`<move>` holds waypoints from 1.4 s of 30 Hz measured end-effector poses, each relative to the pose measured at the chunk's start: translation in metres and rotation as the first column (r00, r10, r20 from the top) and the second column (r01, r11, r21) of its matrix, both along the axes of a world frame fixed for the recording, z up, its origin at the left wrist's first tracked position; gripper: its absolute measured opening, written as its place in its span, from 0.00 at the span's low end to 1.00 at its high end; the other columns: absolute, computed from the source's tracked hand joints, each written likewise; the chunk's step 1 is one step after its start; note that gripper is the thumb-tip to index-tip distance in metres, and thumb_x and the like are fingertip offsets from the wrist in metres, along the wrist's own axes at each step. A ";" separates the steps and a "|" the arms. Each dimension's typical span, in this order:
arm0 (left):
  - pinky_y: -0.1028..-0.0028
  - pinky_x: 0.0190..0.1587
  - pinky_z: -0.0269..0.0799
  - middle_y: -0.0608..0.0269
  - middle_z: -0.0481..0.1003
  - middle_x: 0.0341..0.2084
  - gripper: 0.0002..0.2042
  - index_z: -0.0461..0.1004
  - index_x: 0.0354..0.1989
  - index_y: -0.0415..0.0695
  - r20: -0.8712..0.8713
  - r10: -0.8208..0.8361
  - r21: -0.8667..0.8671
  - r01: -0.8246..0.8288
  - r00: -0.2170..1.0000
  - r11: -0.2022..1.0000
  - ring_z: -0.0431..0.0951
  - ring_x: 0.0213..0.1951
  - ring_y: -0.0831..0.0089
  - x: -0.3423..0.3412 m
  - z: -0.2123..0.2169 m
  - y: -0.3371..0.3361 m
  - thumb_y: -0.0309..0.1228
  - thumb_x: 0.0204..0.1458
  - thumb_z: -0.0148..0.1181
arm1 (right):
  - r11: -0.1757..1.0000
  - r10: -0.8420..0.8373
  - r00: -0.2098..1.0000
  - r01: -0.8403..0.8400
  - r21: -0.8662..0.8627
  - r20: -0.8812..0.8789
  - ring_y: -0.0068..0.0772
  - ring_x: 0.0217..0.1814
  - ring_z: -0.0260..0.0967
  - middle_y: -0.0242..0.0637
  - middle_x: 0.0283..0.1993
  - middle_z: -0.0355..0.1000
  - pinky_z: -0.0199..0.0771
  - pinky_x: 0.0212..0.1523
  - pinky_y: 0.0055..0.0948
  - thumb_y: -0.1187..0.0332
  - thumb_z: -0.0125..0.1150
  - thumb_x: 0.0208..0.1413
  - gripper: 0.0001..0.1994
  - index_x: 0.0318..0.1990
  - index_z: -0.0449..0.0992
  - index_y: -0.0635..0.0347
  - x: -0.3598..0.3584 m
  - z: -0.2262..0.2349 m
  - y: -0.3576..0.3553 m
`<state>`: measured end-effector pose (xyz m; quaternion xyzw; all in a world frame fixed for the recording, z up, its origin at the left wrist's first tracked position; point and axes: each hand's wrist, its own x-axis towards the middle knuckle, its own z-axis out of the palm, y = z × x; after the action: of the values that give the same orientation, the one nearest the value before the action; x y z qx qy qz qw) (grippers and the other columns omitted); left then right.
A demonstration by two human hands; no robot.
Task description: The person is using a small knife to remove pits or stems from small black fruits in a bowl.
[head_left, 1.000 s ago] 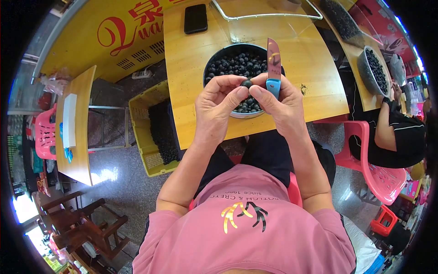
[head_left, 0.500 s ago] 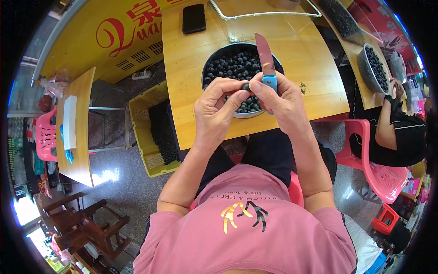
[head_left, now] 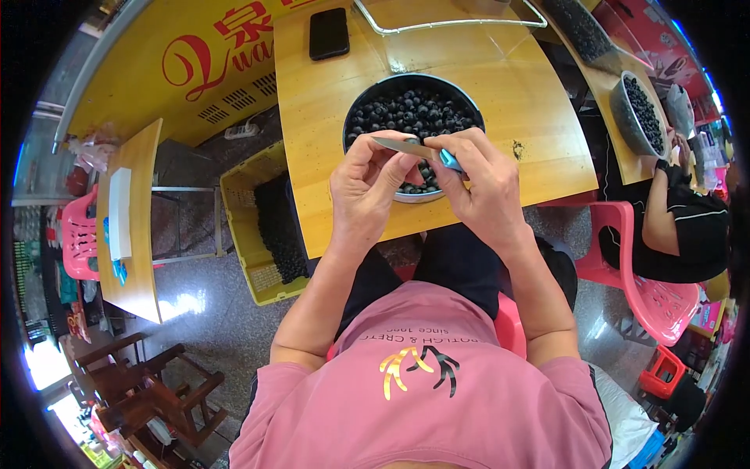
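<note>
My right hand (head_left: 486, 184) grips a small knife (head_left: 402, 146) by its blue handle. Its blade points left, lying across a small dark round piece (head_left: 412, 141) that my left hand (head_left: 361, 191) pinches with thumb and fingers; the fingers partly hide this piece. Both hands are over the near side of a round metal bowl (head_left: 419, 198). Many dark, shiny round pieces (head_left: 414, 109) fill the bowl; whether they are fruit or something else, I cannot tell.
Under the bowl is a wooden table (head_left: 539, 102), with a black phone (head_left: 329, 34) at its far left. A yellow crate (head_left: 234, 207) of dark pieces stands on the floor to the left. Rightward, another person (head_left: 680, 219) sits by a second bowl (head_left: 621, 105) and a pink chair (head_left: 617, 234).
The knife has swung from blade-up to blade-left, and now lies across the round piece. My right hand has turned with it; my left hand keeps its pinch.
</note>
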<state>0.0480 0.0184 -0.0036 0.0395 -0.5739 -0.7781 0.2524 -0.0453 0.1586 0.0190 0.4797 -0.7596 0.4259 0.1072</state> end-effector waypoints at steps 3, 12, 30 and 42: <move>0.81 0.37 0.71 0.65 0.75 0.34 0.09 0.70 0.45 0.37 -0.001 -0.008 0.011 0.008 1.000 1.000 0.74 0.32 0.80 -0.001 -0.001 -0.001 0.23 0.58 0.57 | 1.000 0.002 1.000 -0.002 -0.006 -0.026 0.37 0.30 0.72 0.41 0.34 0.72 0.71 0.27 0.28 0.75 0.62 0.53 0.09 0.42 0.76 0.63 -0.001 -0.001 -0.001; 0.81 0.36 0.72 0.62 0.73 0.34 0.08 0.71 0.43 0.35 -0.097 -0.112 -0.071 0.105 0.989 0.992 0.74 0.31 0.79 0.008 0.002 -0.003 0.20 0.56 0.57 | 0.992 -0.096 0.995 0.094 0.079 0.021 0.38 0.29 0.72 0.43 0.30 0.72 0.70 0.28 0.27 0.75 0.61 0.53 0.07 0.40 0.77 0.64 -0.012 -0.018 0.000; 0.78 0.38 0.75 0.59 0.73 0.37 0.11 0.74 0.44 0.34 -0.164 -0.119 -0.120 0.100 0.979 0.988 0.77 0.34 0.75 0.017 -0.006 -0.016 0.13 0.52 0.57 | 0.929 0.368 0.277 -0.068 -0.364 0.888 0.08 0.21 0.54 0.23 0.26 0.69 0.50 0.21 0.13 0.60 0.61 0.59 0.11 0.34 0.76 0.58 0.014 0.014 -0.011; 0.79 0.43 0.71 0.64 0.73 0.39 0.10 0.72 0.44 0.40 0.121 0.705 -0.729 -0.419 0.699 0.541 0.74 0.40 0.75 0.097 -0.035 -0.147 0.22 0.53 0.60 | 0.982 0.083 0.509 0.103 -0.157 0.856 0.10 0.20 0.54 0.26 0.27 0.70 0.50 0.20 0.13 0.64 0.60 0.59 0.09 0.37 0.76 0.62 -0.021 -0.012 0.025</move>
<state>0.1450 -0.1283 -0.0383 0.2945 -0.7993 -0.3733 0.3675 -0.0667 0.1833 0.0072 0.1889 -0.6717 0.6764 -0.2359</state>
